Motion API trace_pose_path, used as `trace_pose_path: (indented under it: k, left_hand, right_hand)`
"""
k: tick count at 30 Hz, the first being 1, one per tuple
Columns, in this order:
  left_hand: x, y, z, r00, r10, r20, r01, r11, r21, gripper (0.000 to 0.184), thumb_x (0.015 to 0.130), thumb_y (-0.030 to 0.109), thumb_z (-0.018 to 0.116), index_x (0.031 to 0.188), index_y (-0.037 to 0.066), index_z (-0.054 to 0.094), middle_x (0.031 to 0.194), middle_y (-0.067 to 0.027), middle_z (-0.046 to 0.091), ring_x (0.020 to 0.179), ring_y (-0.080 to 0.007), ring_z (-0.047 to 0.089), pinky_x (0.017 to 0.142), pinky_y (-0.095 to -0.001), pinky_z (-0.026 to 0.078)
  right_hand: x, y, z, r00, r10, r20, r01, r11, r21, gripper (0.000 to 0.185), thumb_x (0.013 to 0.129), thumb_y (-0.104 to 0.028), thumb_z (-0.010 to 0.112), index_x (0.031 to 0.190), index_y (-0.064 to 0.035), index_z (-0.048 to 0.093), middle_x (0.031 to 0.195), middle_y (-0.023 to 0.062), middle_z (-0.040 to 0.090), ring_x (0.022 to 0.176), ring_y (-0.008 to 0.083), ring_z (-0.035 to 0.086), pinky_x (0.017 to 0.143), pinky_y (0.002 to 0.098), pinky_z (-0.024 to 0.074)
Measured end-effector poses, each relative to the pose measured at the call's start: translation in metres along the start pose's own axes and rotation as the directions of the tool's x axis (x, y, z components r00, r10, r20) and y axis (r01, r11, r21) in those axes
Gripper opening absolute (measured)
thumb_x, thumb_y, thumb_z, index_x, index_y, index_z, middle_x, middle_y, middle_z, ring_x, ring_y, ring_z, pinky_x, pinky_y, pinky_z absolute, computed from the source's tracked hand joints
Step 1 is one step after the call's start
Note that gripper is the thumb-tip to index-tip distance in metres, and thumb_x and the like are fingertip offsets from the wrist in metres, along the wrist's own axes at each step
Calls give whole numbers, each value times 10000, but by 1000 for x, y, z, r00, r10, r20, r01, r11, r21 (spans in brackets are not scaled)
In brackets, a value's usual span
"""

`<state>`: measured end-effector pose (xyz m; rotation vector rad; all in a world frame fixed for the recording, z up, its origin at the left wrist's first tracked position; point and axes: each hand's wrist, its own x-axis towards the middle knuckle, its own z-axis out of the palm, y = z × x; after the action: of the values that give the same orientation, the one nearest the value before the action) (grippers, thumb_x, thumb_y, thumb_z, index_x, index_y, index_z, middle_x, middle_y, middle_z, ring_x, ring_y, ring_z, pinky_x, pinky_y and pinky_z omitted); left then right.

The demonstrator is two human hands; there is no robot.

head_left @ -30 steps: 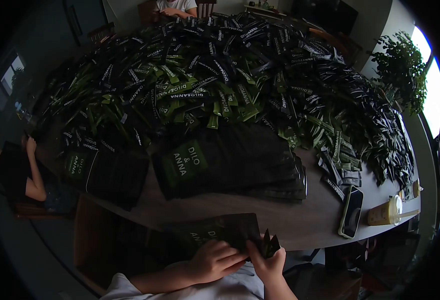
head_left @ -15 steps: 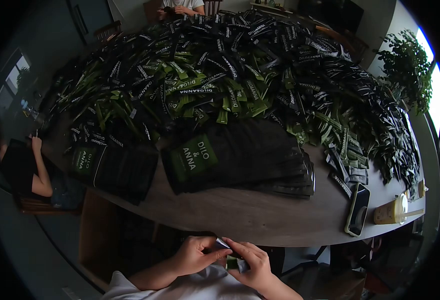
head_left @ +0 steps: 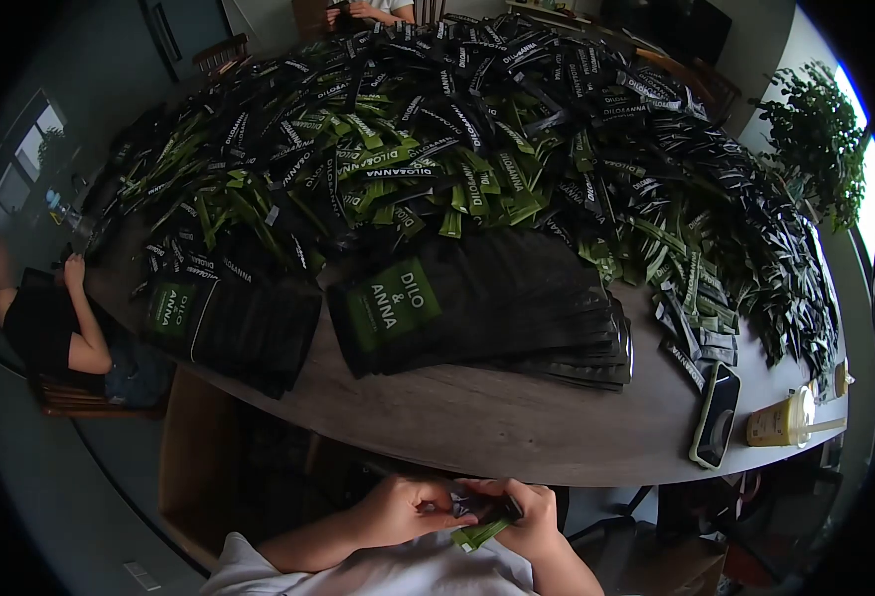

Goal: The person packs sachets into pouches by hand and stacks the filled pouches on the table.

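Observation:
My left hand [head_left: 403,512] is at the bottom of the head view, its fingers closed on the near end of small dark sachets. My right hand [head_left: 527,517] is beside it, wrapped round green and black stick sachets [head_left: 481,532], one green end sticking out below. Both hands are close together in front of my shirt, below the table edge. Beyond them on the table [head_left: 437,437] lie a fanned stack of black pouches [head_left: 487,318] with a green label and, to its left, a second pouch stack [head_left: 249,333].
A huge heap of black and green stick sachets [head_left: 408,149] covers the table's far part. At the right are a phone [head_left: 718,417] and a drink cup [head_left: 780,422] with a straw. One person [head_left: 55,323] sits at the left, another [head_left: 388,10] at the far side.
The black pouch held a second ago has left my hands. Both hands are now together around small sachets, with a green one showing below. The view has shifted slightly.

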<state>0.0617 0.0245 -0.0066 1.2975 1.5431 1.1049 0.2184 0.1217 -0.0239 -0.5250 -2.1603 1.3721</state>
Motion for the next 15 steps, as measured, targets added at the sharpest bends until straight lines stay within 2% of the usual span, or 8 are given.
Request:
trace_pose_path:
  k: [3,5,6,7,9,10,12,15]
  left_hand:
    - [-6,5,2,979,204,20,-197,907,372,209,686,151,690,610,56,520,528,-41,529,455,-182,533,446,-292,432]
    - [-5,13,0,962,269,-39,-225,869,440,190,681,162,675,633,62,521,581,-35,539,522,-191,549,481,-295,439]
    - [-4,15,-2,961,272,-56,-219,867,448,200,686,183,678,642,63,525,624,-36,553,578,-193,566,510,-288,447]
    - [-4,12,-1,934,350,-69,-278,837,471,284,667,273,709,826,81,574,971,-112,567,910,-268,551,752,-363,449]
    - [1,19,3,871,482,-98,-330,721,609,566,617,351,746,1083,129,513,1297,-182,335,1181,-354,339,947,-520,271]
    - [4,6,4,865,501,28,-416,686,597,792,565,384,761,1238,187,393,1396,-204,122,1261,-374,194,972,-603,111]
    - [13,-7,4,874,479,81,-435,698,569,865,545,372,759,1281,175,351,1366,-205,197,1221,-377,270,949,-625,142]
    - [14,0,-3,869,480,121,-463,704,538,911,512,282,756,1306,133,335,1158,-107,391,1055,-277,418,974,-521,226]
  right_hand:
    - [0,2,3,977,125,-173,-115,991,68,162,627,81,597,771,27,545,865,123,648,764,250,643,637,267,514]
    - [-1,-2,5,961,205,-185,-195,978,69,144,640,72,606,755,31,531,891,140,642,799,253,638,652,265,513]
    - [5,-4,7,965,100,-243,-80,993,89,180,623,74,603,785,24,545,909,145,637,815,253,636,658,275,512]
    - [7,-8,4,965,101,-241,-82,993,87,180,623,74,603,785,24,545,909,145,637,815,253,636,658,275,512]
    - [6,-21,-4,991,69,-116,-76,995,-63,242,594,57,612,826,12,562,890,145,636,782,254,639,645,286,508]
    - [7,-24,-4,997,27,-70,-31,998,-48,302,567,33,619,863,-8,576,822,138,631,700,266,631,600,300,497]
    - [10,-31,-4,999,38,-38,-42,994,-98,308,559,15,625,861,-17,579,758,141,612,642,276,613,567,305,484]
    - [9,-31,-8,973,210,-96,-219,970,-106,249,580,8,618,826,-8,585,648,144,589,565,282,601,519,298,473]
